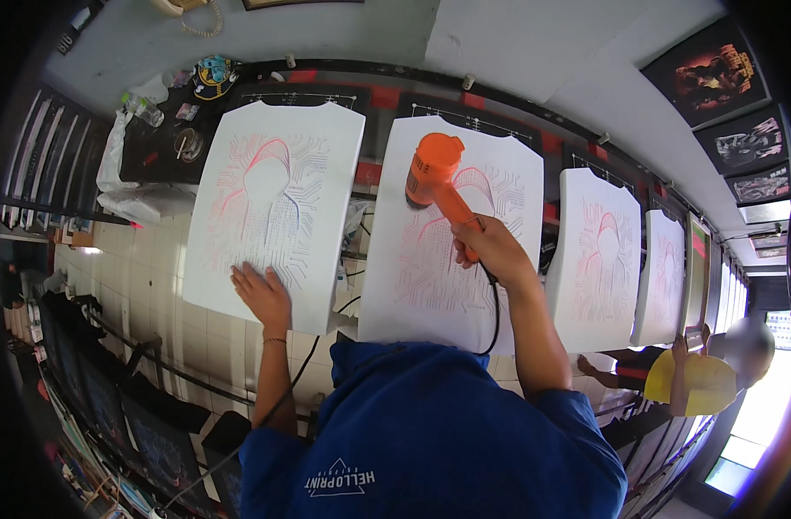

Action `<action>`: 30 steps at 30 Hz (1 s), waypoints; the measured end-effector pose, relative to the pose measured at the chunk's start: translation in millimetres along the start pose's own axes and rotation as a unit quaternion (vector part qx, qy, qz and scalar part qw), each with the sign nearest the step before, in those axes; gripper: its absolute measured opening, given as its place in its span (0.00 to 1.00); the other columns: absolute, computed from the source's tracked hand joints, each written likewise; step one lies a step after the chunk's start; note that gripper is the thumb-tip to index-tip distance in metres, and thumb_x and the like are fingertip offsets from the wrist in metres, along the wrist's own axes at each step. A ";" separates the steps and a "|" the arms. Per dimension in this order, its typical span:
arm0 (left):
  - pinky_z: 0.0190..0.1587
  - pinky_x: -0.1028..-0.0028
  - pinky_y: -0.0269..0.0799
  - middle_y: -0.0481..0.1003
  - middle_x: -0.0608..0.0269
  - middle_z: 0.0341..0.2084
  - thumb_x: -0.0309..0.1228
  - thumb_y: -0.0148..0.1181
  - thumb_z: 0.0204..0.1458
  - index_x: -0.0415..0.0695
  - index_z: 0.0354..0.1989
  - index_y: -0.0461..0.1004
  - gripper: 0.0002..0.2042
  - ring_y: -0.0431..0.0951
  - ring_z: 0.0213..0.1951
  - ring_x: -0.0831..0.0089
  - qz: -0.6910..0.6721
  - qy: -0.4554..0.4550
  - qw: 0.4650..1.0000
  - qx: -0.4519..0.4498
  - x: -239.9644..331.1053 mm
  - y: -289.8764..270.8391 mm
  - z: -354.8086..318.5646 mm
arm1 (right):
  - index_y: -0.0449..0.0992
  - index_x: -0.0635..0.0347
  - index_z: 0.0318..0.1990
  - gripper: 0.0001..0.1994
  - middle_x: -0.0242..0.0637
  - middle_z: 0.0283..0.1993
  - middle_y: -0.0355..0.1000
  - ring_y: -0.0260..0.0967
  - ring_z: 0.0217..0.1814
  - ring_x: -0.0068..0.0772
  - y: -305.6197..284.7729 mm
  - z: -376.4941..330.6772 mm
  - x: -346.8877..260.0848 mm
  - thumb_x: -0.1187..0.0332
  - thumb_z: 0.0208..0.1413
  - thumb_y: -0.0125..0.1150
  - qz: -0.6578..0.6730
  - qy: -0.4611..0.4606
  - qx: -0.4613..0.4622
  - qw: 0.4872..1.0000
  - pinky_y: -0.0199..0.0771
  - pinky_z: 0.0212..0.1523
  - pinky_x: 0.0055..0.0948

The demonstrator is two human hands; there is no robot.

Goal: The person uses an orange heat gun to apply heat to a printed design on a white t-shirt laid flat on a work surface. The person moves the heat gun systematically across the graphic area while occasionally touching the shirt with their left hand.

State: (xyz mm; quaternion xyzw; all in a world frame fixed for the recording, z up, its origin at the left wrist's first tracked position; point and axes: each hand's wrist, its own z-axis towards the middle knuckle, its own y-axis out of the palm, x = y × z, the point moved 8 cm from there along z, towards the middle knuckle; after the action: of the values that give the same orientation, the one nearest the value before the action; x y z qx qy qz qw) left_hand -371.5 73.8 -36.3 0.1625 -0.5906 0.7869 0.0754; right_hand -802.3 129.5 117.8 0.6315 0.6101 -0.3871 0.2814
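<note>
My right hand is wrapped round the handle of an orange hair dryer, a corded heat tool whose black cable hangs from the grip. The dryer is over the upper left of a printed white T-shirt stretched on a board, its nozzle angled down at the cloth. My left hand lies flat, fingers spread, on the lower part of another white T-shirt to the left. Both shirts carry a hooded figure in red and blue lines with circuit-like traces.
More printed white shirts stand on boards along the rail to the right. At far right a person in yellow works by a frame. A dark table at upper left bears a bottle and a cap. Dark racks stand at lower left.
</note>
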 end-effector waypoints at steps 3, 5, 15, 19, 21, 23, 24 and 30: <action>0.71 0.47 0.41 0.50 0.28 0.68 0.43 0.43 0.65 0.27 0.66 0.55 0.31 0.48 0.70 0.35 0.011 -0.046 0.999 0.010 -24.1 -2.2 19.1 | 0.71 0.65 0.38 0.14 0.33 0.27 0.69 0.70 0.26 0.23 -15.7 -11.4 4.8 0.60 0.60 0.58 0.005 0.015 0.021 1.000 0.71 0.28 0.24; 0.71 0.48 0.40 0.50 0.29 0.68 0.44 0.42 0.65 0.27 0.67 0.54 0.32 0.47 0.71 0.37 0.035 -0.072 0.997 0.010 -31.6 1.1 24.7 | 0.71 0.65 0.38 0.15 0.32 0.28 0.69 0.70 0.27 0.23 -22.5 -18.3 9.4 0.59 0.59 0.58 -0.006 0.009 0.051 0.999 0.72 0.29 0.25; 0.72 0.49 0.37 0.49 0.33 0.70 0.44 0.39 0.66 0.27 0.69 0.50 0.33 0.44 0.72 0.40 0.037 -0.022 0.998 -0.043 19.2 20.0 -1.2 | 0.72 0.65 0.39 0.15 0.32 0.28 0.70 0.71 0.25 0.23 -37.0 -43.7 27.4 0.60 0.60 0.59 0.008 0.017 0.085 0.996 0.71 0.27 0.23; 0.72 0.48 0.39 0.50 0.34 0.69 0.42 0.41 0.66 0.26 0.68 0.51 0.32 0.46 0.72 0.39 0.031 0.026 0.998 -0.055 39.9 18.0 -16.6 | 0.72 0.65 0.39 0.14 0.33 0.28 0.70 0.70 0.25 0.23 -39.8 -46.7 26.8 0.60 0.60 0.59 0.010 0.021 0.065 0.998 0.71 0.27 0.23; 0.72 0.49 0.38 0.49 0.34 0.70 0.43 0.41 0.66 0.26 0.69 0.50 0.32 0.45 0.72 0.40 0.034 0.029 0.997 -0.059 37.9 19.7 -15.2 | 0.72 0.65 0.39 0.14 0.32 0.27 0.69 0.70 0.25 0.23 -40.6 -41.7 20.7 0.60 0.60 0.59 0.023 0.014 0.043 0.999 0.71 0.27 0.23; 0.72 0.50 0.36 0.48 0.34 0.70 0.43 0.40 0.66 0.27 0.69 0.49 0.33 0.44 0.72 0.40 0.041 0.022 0.997 -0.060 22.5 22.7 -2.1 | 0.72 0.65 0.39 0.15 0.32 0.27 0.69 0.70 0.25 0.22 -38.9 -30.0 23.2 0.60 0.60 0.59 0.043 -0.004 0.057 0.997 0.71 0.27 0.23; 0.72 0.50 0.36 0.48 0.34 0.70 0.43 0.39 0.66 0.26 0.69 0.49 0.33 0.44 0.72 0.40 0.047 0.002 0.997 -0.058 13.4 21.8 5.6 | 0.72 0.65 0.38 0.15 0.31 0.27 0.69 0.70 0.25 0.22 -38.3 -24.9 24.2 0.60 0.60 0.59 0.052 -0.014 0.063 0.997 0.71 0.27 0.23; 0.73 0.52 0.36 0.47 0.32 0.70 0.44 0.37 0.67 0.26 0.69 0.49 0.33 0.44 0.72 0.39 0.057 -0.083 0.994 -0.033 -36.0 13.8 30.4 | 0.71 0.64 0.37 0.14 0.32 0.27 0.69 0.70 0.26 0.23 -44.3 -49.0 27.7 0.60 0.59 0.60 0.035 0.025 0.054 0.998 0.71 0.28 0.24</action>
State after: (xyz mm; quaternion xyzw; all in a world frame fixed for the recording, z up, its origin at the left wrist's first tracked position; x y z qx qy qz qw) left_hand -337.0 43.4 -53.5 0.1911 -0.6284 0.7539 -0.0140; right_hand -840.2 189.6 126.5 0.6759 0.5730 -0.3936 0.2448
